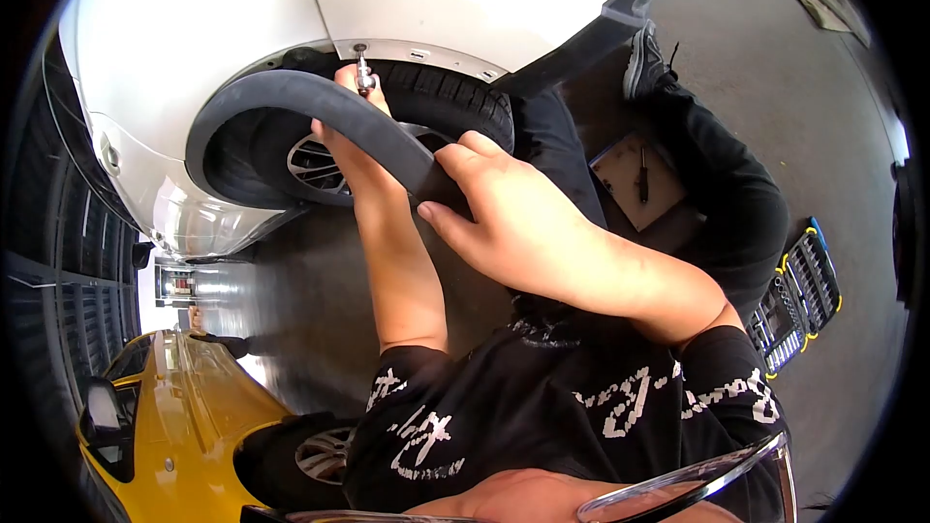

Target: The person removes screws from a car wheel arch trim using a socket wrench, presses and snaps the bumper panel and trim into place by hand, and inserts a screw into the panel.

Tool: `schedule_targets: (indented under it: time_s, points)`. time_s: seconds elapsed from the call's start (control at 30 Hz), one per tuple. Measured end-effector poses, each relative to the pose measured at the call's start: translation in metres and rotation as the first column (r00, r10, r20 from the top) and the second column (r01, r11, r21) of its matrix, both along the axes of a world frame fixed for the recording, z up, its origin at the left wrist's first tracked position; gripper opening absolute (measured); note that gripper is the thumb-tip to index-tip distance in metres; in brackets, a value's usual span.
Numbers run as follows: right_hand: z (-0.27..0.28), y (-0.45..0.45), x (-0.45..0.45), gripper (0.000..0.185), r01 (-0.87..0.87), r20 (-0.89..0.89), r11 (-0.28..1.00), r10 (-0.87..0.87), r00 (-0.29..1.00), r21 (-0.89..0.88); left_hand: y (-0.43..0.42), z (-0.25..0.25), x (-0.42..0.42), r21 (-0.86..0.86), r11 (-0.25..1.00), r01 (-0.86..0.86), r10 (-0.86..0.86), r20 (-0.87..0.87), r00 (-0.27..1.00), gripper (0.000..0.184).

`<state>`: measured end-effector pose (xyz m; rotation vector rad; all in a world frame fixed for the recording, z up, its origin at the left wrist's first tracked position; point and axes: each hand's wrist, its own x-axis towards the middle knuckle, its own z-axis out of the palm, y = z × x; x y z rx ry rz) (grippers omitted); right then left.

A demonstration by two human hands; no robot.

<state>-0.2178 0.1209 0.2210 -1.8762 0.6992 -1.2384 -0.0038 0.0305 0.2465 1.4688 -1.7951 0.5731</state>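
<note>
A dark wheel arch trim [320, 97] curves over the wheel of a white car [213, 0], its near end standing away from the body. My right hand [513, 203] grips that end, thumb below and fingers above. Behind the trim, my left hand [373, 87] is closed around a small shiny metal tool [364, 77], whose tip meets the arch edge at a hole. The trim hides part of my left hand and wrist. Just beyond are the tyre [446, 97] and the spoked rim [315, 163].
An open socket set case [809, 281] lies on the floor at the right. A screwdriver [642, 179] rests on a flat tray [620, 160] beside my legs. My shoe [644, 63] is near the car's sill. A yellow car [194, 426] stands at the lower left.
</note>
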Motion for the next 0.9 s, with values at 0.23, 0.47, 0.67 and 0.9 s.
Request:
schedule_targets:
  time_s: [0.23, 0.47, 0.67, 0.9]
  points:
    - [0.002, 0.001, 0.000, 0.033, 0.012, 0.009, 1.000, -0.012, 1.000, -0.006, 0.006, -0.002, -0.026, -0.207, 0.692, 0.692, -0.263, -0.964, -0.026, 0.016]
    - [0.004, 0.004, 0.000, 0.035, -0.005, -0.010, 0.999, 0.005, 1.000, 0.038, -0.004, -0.005, -0.001, 0.004, 1.000, -0.027, 0.026, 0.036, 0.999, 0.015]
    - [0.004, 0.005, 0.000, 0.038, 0.008, 0.016, 1.000, -0.008, 1.000, 0.016, -0.001, -0.007, -0.041, -0.215, 0.776, 0.593, -0.328, -0.940, 0.089, 0.019]
    - [0.004, 0.006, 0.000, 0.040, 0.010, -0.018, 0.999, -0.010, 1.000, 0.047, 0.002, 0.000, -0.012, 0.024, 1.000, -0.001, 0.002, -0.073, 0.997, 0.013]
